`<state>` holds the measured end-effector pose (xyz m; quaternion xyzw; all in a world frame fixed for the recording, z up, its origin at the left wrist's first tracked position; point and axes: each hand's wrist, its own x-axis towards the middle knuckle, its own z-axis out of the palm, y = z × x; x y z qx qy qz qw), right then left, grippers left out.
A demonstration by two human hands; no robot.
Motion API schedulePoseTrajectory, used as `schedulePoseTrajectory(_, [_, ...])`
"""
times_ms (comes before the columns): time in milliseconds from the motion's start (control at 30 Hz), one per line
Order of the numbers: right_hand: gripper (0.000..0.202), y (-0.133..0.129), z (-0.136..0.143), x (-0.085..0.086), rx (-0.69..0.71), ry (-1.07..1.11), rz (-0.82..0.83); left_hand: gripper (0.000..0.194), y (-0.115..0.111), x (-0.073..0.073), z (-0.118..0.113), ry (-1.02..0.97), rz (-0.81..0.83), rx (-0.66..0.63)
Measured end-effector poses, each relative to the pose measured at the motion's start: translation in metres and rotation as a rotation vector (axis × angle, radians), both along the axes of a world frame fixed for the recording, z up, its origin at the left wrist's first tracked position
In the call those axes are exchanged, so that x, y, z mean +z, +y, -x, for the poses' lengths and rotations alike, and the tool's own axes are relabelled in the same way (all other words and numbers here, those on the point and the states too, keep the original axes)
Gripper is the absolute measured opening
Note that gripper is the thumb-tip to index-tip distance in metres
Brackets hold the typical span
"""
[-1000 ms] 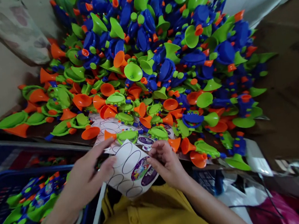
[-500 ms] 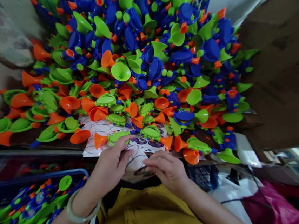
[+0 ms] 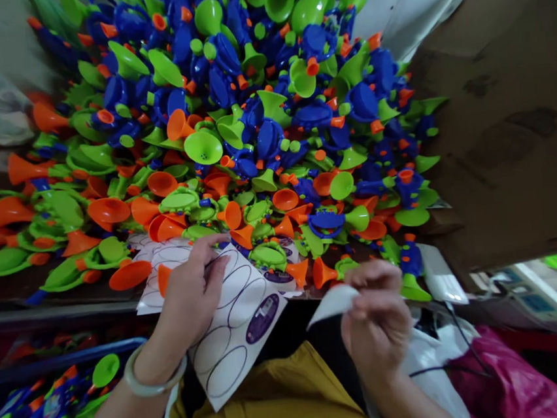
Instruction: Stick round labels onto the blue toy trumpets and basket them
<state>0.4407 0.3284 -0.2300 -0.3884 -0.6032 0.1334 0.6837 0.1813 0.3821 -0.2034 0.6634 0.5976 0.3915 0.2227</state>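
Observation:
My left hand (image 3: 191, 296), a pale bangle on its wrist, pinches the upper edge of a white sticker sheet (image 3: 235, 325). Rows of outlined ovals cover the sheet, and one purple oval sticker (image 3: 263, 317) is on it. To the right, my right hand (image 3: 377, 311) holds a small curled white piece (image 3: 333, 303) between thumb and fingers, apart from the sheet. More white sheets (image 3: 148, 287) lie under the front of the toy pile, beside a green and orange toy trumpet (image 3: 269, 256).
Blue, green and orange toy trumpets (image 3: 266, 138) are heaped on the table. A blue basket (image 3: 119, 347) of toys stands lower left. At the right are a cardboard box (image 3: 502, 128), a white device (image 3: 441, 275) with a cable, and a pink bag (image 3: 516, 376).
The sheet in my left hand has come into fuller view, hanging over the table's edge. My right hand has moved right, away from it, with the curled white piece. The camera view has shifted.

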Motion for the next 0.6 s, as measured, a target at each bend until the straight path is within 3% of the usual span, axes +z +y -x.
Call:
schedulePoseTrajectory(133, [0.075, 0.007, -0.003, -0.002, 0.231, -0.324, 0.162, 0.037, 0.004, 0.003, -0.011, -0.039, -0.018, -0.077])
schedulePoseTrajectory(200, [0.087, 0.007, -0.001, -0.011, 0.316, -0.401, 0.205, 0.038, 0.005, 0.002, -0.015, -0.066, -0.028, -0.081])
schedulePoseTrajectory(367, [0.081, 0.000, 0.003, -0.032, 0.409, -0.249, 0.280, 0.038, 0.005, -0.002, -0.016, -0.077, -0.016, -0.074])
schedulePoseTrajectory(533, [0.075, -0.004, 0.010, -0.033, 0.386, -0.165, 0.341, 0.039, 0.002, -0.008, -0.014, -0.117, 0.089, -0.140])
schedulePoseTrajectory(600, [0.076, -0.004, 0.012, -0.032, 0.347, -0.173, 0.279, 0.039, 0.000, -0.012, -0.014, -0.142, 0.139, -0.151])
